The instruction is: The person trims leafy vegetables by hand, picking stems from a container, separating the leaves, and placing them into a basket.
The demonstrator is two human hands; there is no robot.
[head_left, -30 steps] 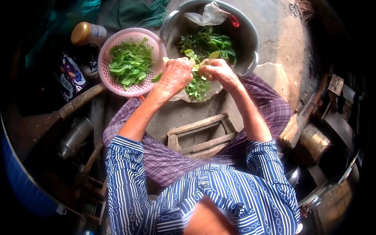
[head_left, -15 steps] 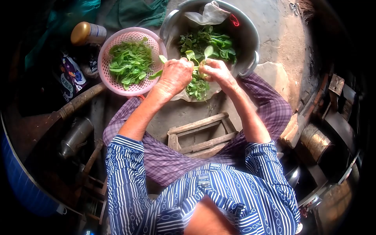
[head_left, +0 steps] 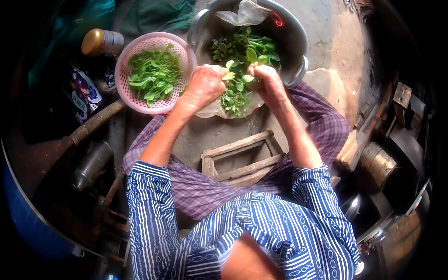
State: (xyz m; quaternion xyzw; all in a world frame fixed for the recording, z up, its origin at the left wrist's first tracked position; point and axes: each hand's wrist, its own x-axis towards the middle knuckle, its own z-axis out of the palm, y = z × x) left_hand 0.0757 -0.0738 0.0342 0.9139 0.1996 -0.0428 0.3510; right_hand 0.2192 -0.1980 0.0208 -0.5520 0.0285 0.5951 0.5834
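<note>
My left hand [head_left: 205,85] is closed around leafy greens, with a few pale green leaves [head_left: 229,70] showing past its fingers. Across a small gap, my right hand [head_left: 268,83] pinches a sprig of greens [head_left: 252,57] whose leaves stick up above the fingertips. Both hands are over the near rim of a big grey metal basin [head_left: 302,42]. Inside the basin lies a heap of greens [head_left: 242,49], and smaller trimmings [head_left: 234,101] rest on a pale sheet [head_left: 254,108] below the hands. Left of my left hand, a pink plastic colander [head_left: 122,88] holds a pile of green leaves [head_left: 154,74].
A wooden stool frame [head_left: 240,148] stands between my knees. A jar with a gold lid [head_left: 93,42] lies beyond the colander, near a purple printed packet [head_left: 86,88]. White plastic [head_left: 242,13] hangs in the basin. Wood pieces [head_left: 375,161] are at the right.
The hands have moved apart from each other, and the greens that were stretched between them are now in two parts, some in each hand.
</note>
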